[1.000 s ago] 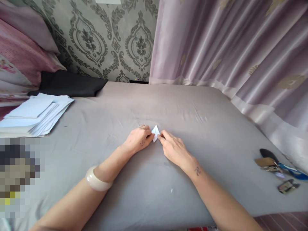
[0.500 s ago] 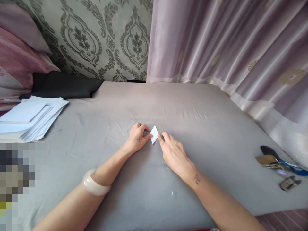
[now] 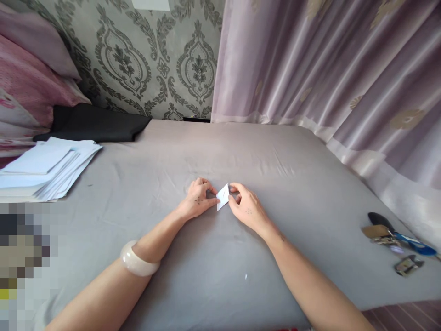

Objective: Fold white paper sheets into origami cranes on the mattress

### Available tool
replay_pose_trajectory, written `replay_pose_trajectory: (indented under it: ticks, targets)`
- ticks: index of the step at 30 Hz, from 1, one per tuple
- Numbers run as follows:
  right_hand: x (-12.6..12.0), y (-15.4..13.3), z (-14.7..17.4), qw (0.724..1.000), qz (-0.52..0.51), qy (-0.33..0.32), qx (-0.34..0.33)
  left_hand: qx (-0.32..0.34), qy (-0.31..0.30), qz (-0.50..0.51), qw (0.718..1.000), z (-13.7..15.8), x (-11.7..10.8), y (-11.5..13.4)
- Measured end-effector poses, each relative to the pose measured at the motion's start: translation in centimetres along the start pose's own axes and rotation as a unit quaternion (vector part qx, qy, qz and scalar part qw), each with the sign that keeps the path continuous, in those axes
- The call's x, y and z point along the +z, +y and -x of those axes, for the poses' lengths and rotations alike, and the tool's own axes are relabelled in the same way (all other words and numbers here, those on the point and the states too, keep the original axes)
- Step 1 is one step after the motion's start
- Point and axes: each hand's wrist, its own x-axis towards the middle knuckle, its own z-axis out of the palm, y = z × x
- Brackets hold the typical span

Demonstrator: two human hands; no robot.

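Near the middle of the grey sheet (image 3: 193, 262), see a small, apparently folded white paper (image 3: 223, 197), slanting between the left hand (image 3: 199, 197) and the right hand (image 3: 248, 204). At its left corner, note the left thumb on top and the forefinger curled close by, seemingly in a light pinch. At its right edge, note the right thumb and forefinger touching, neither spread wide nor clenched; cannot tell if truly gripping. Cannot tell, either, if lying flat or slightly raised.

For neat work, probably best to steady the corner with the left thumb, line up edges before pressing, and use fingertips alone on so small a piece. Go evenly along any crease, given the seemingly soft surface beneath, likely to give under pressure.

Find no readable writing on the paper, only a short dark line, crease or mark. Likewise, make out no words or brands on the stack of papers (image 3: 37, 158) at far left or on the blurred brown card (image 3: 377, 231) at right.
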Motion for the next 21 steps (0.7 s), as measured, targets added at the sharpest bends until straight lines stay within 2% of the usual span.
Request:
replay_pose_trajectory:
  ticks: [5, 9, 12, 14, 16, 19, 21]
  targets:
    - [0.1, 0.2, -0.2, 0.992, -0.097, -0.052, 0.064, 0.016, 0.006, 0.005, 1.000, 0.1, 0.1, 0.0]
    - [0.4, 0.5, -0.4, 0.973, -0.205, -0.082, 0.069, 0.012, 0.012, 0.026, 1.000, 0.2, -0.4, 0.5]
    - [0.4, 0.5, -0.6, 0.967, -0.241, -0.067, 0.056, 0.009, -0.024, 0.104, 0.994, 0.5, -1.2, 1.2]
    - [0.3, 0.4, -0.7, 0.971, -0.236, -0.041, 0.022, 0.022, -0.025, 0.127, 0.991, 0.6, -1.6, 1.6]
    - [0.0, 0.2, -0.6, 0.976, -0.211, 0.008, -0.052, 0.072, 0.031, 0.100, 0.992, 0.7, -1.7, 1.7]
    - [-0.3, 0.1, -0.2, 0.973, -0.109, 0.081, -0.188, 0.202, 0.115, -0.021, 0.972, 0.7, -1.5, 1.4]
    - [-0.3, 0.2, 0.0, 0.969, -0.020, 0.082, -0.233, 0.263, 0.125, -0.131, 0.948, 0.6, -1.4, 1.0]
